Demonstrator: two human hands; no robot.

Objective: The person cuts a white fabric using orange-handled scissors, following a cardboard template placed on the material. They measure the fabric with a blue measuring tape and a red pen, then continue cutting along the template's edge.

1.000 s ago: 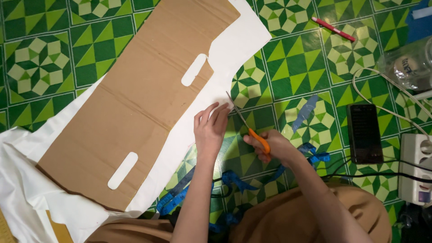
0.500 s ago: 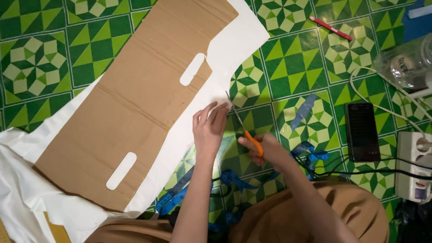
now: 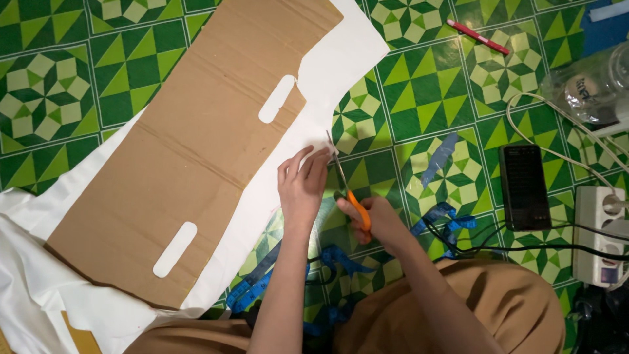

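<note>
Right hand [image 3: 377, 219] grips orange scissors [image 3: 346, 185] closed around the handles, left hand [image 3: 303, 187] flat, pinning white fabric [image 3: 341, 62]; fingertips sit near the blades, so a slip could nick them.

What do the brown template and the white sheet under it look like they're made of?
Brown template: corrugated cardboard, matte, judging by the fold creases and punched handle slots. White sheet: likely thin fabric, since it rumples softly at the lower left, though stiff paper can't be ruled out. The left hand presses it flat.

Right hand [image 3: 379, 219] holds orange scissors [image 3: 346, 185] at white fabric [image 3: 341, 62] edge
</note>
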